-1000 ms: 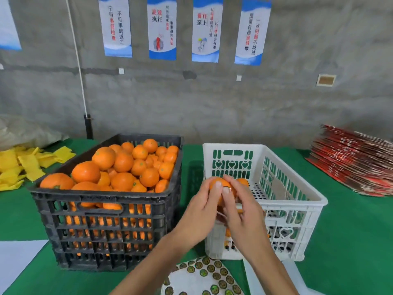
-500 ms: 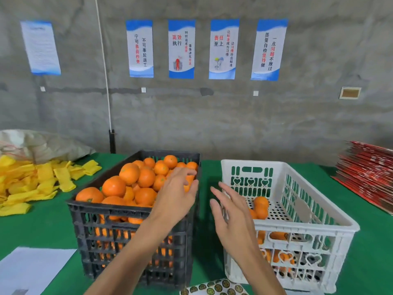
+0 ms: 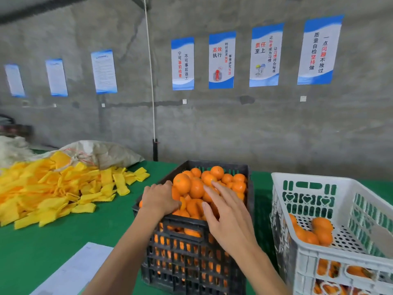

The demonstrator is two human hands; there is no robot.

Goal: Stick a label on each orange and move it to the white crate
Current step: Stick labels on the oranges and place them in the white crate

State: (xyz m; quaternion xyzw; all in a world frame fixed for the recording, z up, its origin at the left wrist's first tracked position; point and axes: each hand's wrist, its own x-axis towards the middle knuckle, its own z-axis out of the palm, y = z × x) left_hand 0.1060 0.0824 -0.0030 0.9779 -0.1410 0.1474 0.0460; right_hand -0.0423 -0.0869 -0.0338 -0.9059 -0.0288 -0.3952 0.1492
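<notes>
While both my hands are over the black crate [image 3: 191, 248] full of oranges [image 3: 196, 188], my left hand [image 3: 159, 200] curls down into the pile at its near left corner; whether it grasps a fruit I cannot tell. My right hand [image 3: 228, 218] hovers above the pile, fingers straight, holding nothing. White crate [image 3: 319, 209] sits just right, a few oranges inside. Yellow foam sleeves [image 3: 53, 192] lie far left.

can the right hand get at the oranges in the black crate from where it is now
Probably yes. The right hand hovers with fingers spread just over the oranges heaped to the rim of the open-topped black crate. Nothing covers them; the left hand is at the pile's left side, out of its way.
</notes>
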